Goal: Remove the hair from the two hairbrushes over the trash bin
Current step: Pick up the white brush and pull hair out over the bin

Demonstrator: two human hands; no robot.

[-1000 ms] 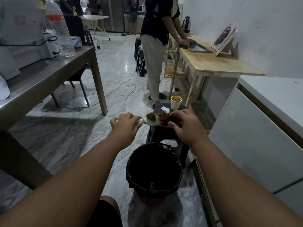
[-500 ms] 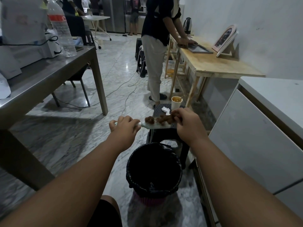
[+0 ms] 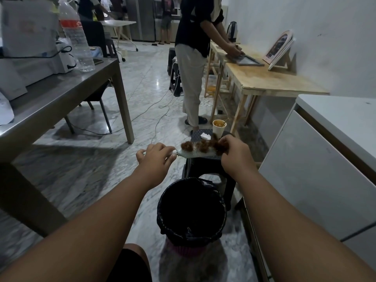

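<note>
A pale green hairbrush [image 3: 195, 154] lies level in the air, beyond the far rim of the trash bin [image 3: 220, 217], which has a black liner. My left hand [image 3: 156, 157] grips its handle. Clumps of brown hair [image 3: 200, 146] sit in the bristles. My right hand [image 3: 234, 152] pinches the clump at the brush's far right end. A second hairbrush is not in view.
A black stool [image 3: 205, 165] behind the bin carries a paper cup [image 3: 219, 127] and a white tissue [image 3: 205, 136]. A grey table [image 3: 61, 98] stands left, a white cabinet [image 3: 325, 165] right. A person [image 3: 191, 64] stands at a wooden table [image 3: 270, 78]. Cables [image 3: 158, 112] cross the floor.
My right hand has slid right along the brush head and lifted, tugging at the end clump. More of the hair-filled bristles shows. The left hand keeps its grip.
</note>
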